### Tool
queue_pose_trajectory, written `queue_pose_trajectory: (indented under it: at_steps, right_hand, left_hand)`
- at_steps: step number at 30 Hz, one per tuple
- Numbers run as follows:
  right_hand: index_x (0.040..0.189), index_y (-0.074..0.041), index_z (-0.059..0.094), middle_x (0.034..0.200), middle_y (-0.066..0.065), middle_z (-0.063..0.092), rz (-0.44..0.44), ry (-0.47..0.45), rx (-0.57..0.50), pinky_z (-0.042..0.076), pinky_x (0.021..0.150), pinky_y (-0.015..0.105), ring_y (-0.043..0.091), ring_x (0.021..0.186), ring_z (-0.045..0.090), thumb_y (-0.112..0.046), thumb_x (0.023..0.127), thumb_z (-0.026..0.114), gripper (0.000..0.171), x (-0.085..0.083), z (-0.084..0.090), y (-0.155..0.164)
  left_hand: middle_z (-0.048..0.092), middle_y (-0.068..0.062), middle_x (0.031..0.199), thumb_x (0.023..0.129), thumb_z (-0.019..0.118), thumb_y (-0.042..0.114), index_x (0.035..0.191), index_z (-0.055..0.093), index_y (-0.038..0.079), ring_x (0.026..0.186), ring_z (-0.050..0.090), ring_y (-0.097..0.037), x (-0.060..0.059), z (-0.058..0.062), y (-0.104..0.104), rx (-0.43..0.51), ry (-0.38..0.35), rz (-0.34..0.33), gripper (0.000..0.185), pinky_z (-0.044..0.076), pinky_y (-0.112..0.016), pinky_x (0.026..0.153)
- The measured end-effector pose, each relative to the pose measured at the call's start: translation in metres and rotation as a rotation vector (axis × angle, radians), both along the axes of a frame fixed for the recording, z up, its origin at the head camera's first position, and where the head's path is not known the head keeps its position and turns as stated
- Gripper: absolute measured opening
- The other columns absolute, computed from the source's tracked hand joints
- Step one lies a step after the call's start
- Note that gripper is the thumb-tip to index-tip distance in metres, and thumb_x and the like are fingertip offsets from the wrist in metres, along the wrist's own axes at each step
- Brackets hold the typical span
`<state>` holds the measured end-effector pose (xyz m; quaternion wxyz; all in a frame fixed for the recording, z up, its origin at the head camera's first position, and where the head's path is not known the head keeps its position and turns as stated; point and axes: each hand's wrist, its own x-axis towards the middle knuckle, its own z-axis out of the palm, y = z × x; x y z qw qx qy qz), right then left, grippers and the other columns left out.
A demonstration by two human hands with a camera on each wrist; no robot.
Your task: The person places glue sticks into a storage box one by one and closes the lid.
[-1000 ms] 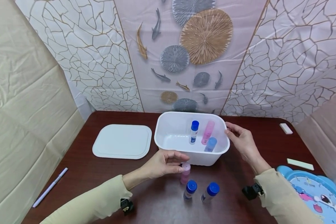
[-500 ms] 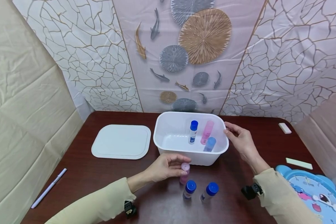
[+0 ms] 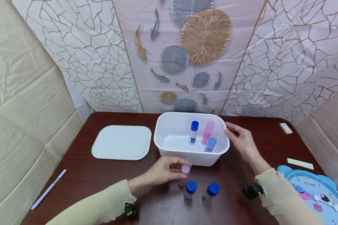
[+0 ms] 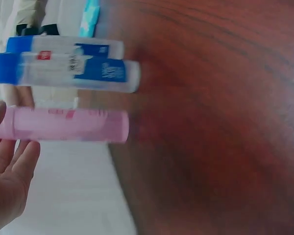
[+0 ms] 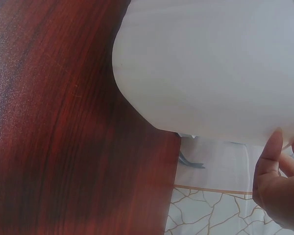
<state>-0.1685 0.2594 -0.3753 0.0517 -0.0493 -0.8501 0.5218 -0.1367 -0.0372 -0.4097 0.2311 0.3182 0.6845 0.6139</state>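
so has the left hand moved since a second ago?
Yes, slightly: the left hand has drifted toward the person, away from the white bin, gripping the pink bottle.

Dark wood table (image 3: 107, 175). On it: white tub (image 3: 186, 156), flat lid (image 3: 121, 142) left of it, three bottles (image 3: 190, 189) in front, pen (image 3: 47, 189) near left edge, eraser (image 3: 285, 128) and strip (image 3: 300, 163) at right, blue clock (image 3: 318, 195) at near right corner.
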Motion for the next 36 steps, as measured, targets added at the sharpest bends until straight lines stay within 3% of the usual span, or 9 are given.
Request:
queue_pose_trajectory:
  at_steps: [3, 8, 13, 18, 21, 25, 30, 36]
  right_hand:
    - [0.138, -0.003, 0.045, 0.126, 0.021, 0.053, 0.001, 0.001, 0.001, 0.048, 0.073, 0.008, 0.003, 0.093, 0.046, -0.023, 0.097, 0.052, 0.046, 0.000, 0.000, 0.000]
    - [0.138, -0.002, 0.046, 0.123, 0.020, 0.053, -0.002, 0.014, 0.009, 0.048, 0.071, 0.009, 0.005, 0.093, 0.045, -0.022, 0.097, 0.052, 0.045, 0.000, 0.001, 0.000]
    - [0.137, -0.002, 0.046, 0.122, 0.020, 0.053, -0.003, 0.013, 0.014, 0.048, 0.070, 0.009, 0.004, 0.091, 0.046, -0.023, 0.097, 0.052, 0.045, 0.001, 0.002, 0.001]
    - [0.138, -0.003, 0.046, 0.122, 0.019, 0.053, 0.000, -0.004, 0.010, 0.049, 0.071, 0.010, 0.002, 0.090, 0.047, -0.025, 0.097, 0.052, 0.047, 0.001, 0.001, 0.001]
    - [0.138, -0.003, 0.046, 0.123, 0.020, 0.053, 0.004, -0.005, 0.007, 0.050, 0.073, 0.011, 0.002, 0.089, 0.048, -0.025, 0.097, 0.052, 0.047, 0.001, 0.000, 0.001]
    - [0.138, -0.004, 0.046, 0.123, 0.020, 0.053, 0.000, -0.002, 0.004, 0.049, 0.073, 0.010, 0.002, 0.090, 0.048, -0.024, 0.097, 0.052, 0.046, 0.000, 0.000, 0.002]
    - [0.138, -0.004, 0.046, 0.124, 0.021, 0.053, 0.003, -0.001, 0.001, 0.049, 0.072, 0.010, 0.000, 0.088, 0.048, -0.024, 0.097, 0.052, 0.046, 0.001, 0.000, 0.001]
    - [0.138, -0.003, 0.046, 0.126, 0.023, 0.053, 0.002, -0.002, -0.008, 0.047, 0.070, 0.007, -0.002, 0.087, 0.049, -0.024, 0.097, 0.053, 0.047, 0.001, 0.000, 0.000]
  left_hand:
    - [0.064, -0.023, 0.113, 0.079, 0.071, -0.003, 0.115, 0.062, -0.005, 0.093, 0.063, -0.003, -0.001, 0.015, -0.004, -0.011, 0.031, -0.028, 0.036, 0.053, -0.026, 0.087]
    - [0.067, -0.019, 0.108, 0.080, 0.072, -0.001, 0.116, 0.062, -0.003, 0.090, 0.065, -0.006, -0.007, 0.058, -0.009, -0.026, 0.059, -0.037, 0.038, 0.054, -0.031, 0.086]
    - [0.068, -0.014, 0.111, 0.081, 0.071, 0.001, 0.118, 0.063, 0.000, 0.088, 0.065, -0.010, -0.020, 0.100, -0.008, -0.008, 0.156, 0.037, 0.038, 0.054, -0.029, 0.081]
    - [0.070, -0.011, 0.106, 0.082, 0.071, 0.004, 0.118, 0.063, 0.003, 0.087, 0.066, -0.015, -0.038, 0.120, 0.000, 0.037, 0.236, 0.134, 0.037, 0.055, -0.029, 0.076]
    - [0.070, -0.010, 0.102, 0.083, 0.071, 0.006, 0.119, 0.064, 0.005, 0.088, 0.066, -0.015, -0.049, 0.118, 0.008, 0.044, 0.226, 0.184, 0.037, 0.055, -0.029, 0.076]
    - [0.069, -0.014, 0.103, 0.083, 0.071, 0.005, 0.118, 0.063, 0.004, 0.090, 0.066, -0.013, -0.060, 0.101, 0.022, 0.064, 0.168, 0.218, 0.036, 0.056, -0.030, 0.079]
    - [0.067, -0.020, 0.105, 0.083, 0.069, 0.001, 0.118, 0.062, -0.002, 0.090, 0.065, -0.011, -0.070, 0.072, 0.035, 0.040, 0.093, 0.210, 0.036, 0.055, -0.028, 0.081]
    - [0.067, -0.017, 0.108, 0.082, 0.070, 0.000, 0.117, 0.063, 0.000, 0.089, 0.065, -0.012, -0.080, 0.048, 0.045, -0.062, 0.084, 0.178, 0.036, 0.054, -0.024, 0.081]
